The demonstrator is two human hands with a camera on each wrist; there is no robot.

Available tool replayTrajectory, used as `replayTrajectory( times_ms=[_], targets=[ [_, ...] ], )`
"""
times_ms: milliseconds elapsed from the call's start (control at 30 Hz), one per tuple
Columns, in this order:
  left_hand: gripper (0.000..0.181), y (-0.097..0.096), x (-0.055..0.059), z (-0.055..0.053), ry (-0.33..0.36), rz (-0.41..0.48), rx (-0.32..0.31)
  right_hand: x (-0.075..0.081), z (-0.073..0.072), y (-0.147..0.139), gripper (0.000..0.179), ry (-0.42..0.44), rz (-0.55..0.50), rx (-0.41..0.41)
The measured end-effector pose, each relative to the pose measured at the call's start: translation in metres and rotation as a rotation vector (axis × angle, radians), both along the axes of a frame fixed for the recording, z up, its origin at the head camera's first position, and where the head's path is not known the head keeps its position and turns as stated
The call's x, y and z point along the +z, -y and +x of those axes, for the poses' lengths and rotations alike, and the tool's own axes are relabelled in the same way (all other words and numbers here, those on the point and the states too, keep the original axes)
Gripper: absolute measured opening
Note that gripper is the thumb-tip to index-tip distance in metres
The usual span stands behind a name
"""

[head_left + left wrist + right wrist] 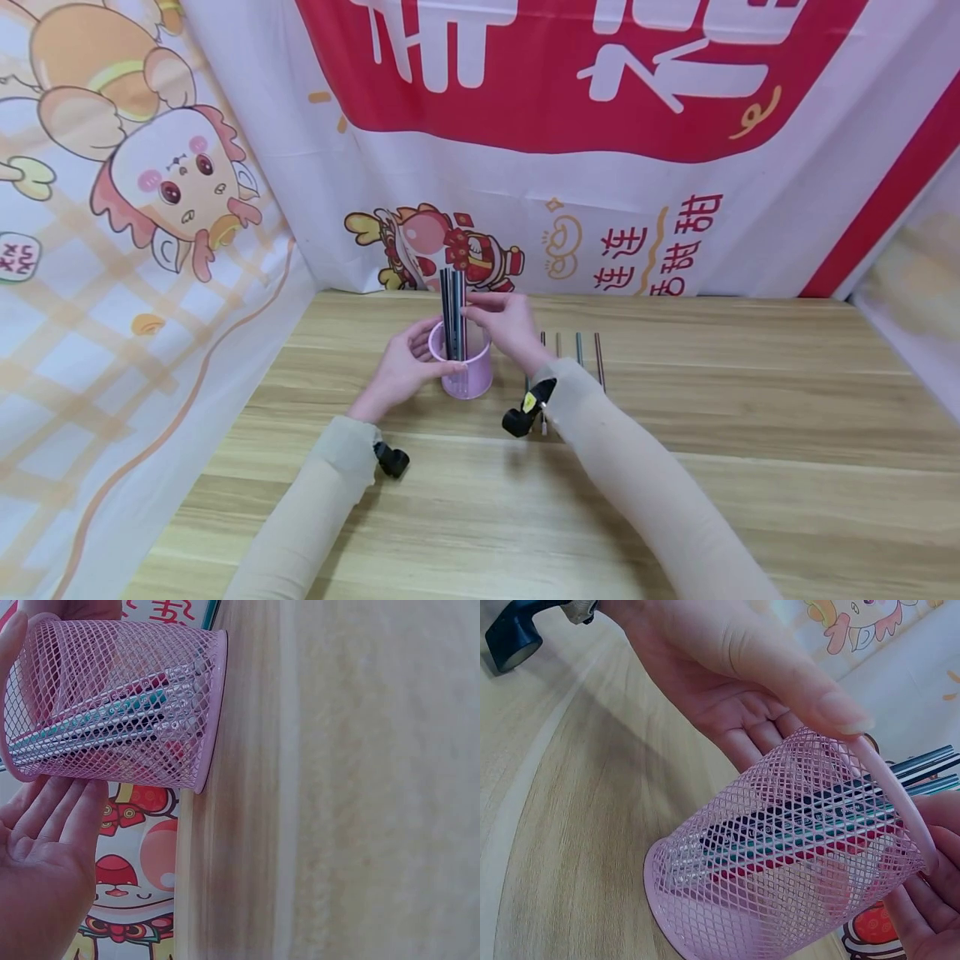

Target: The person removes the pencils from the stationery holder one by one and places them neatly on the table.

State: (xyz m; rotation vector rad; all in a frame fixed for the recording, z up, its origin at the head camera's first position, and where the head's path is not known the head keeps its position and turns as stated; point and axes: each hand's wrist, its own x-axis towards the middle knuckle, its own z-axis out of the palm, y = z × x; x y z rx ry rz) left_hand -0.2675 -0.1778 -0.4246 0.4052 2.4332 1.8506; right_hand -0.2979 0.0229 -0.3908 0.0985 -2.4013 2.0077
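A pink mesh pen cup (480, 377) stands on the table with several slim dark pens (452, 304) upright in it. Through the mesh, the left wrist view shows their clear ends at the cup's base. My left hand (401, 367) holds the cup from the left, thumb across the near rim and fingers on the far side. Above the rim, my right hand (510, 325) pinches a pen (462, 321) at the right of the bunch between thumb and forefinger. The fingertips are partly hidden there. In the right wrist view, black, green and red barrels (802, 832) lean together.
Several more pens (599, 358) lie side by side on the wooden table (712, 400), right of the cup and partly under my right forearm. A printed cloth (555, 167) hangs behind the table's back edge. A small black camera (517, 422) sits on each wrist.
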Motion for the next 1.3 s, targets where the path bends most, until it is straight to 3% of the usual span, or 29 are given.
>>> replayTrajectory(
  times_ms=[533,733,1300],
  targets=[
    [0.09,0.001,0.001,0.001,0.006,0.003,-0.002,0.002,0.001,0.002,0.027,0.013,0.013,-0.02],
    [0.089,0.0,0.001,0.001,0.019,-0.01,0.021,0.001,0.001,0.0,0.027,0.004,-0.025,-0.039],
    [0.09,0.001,0.0,-0.001,0.019,0.004,0.012,0.007,0.003,-0.014,0.029,-0.052,-0.133,-0.059]
  ],
)
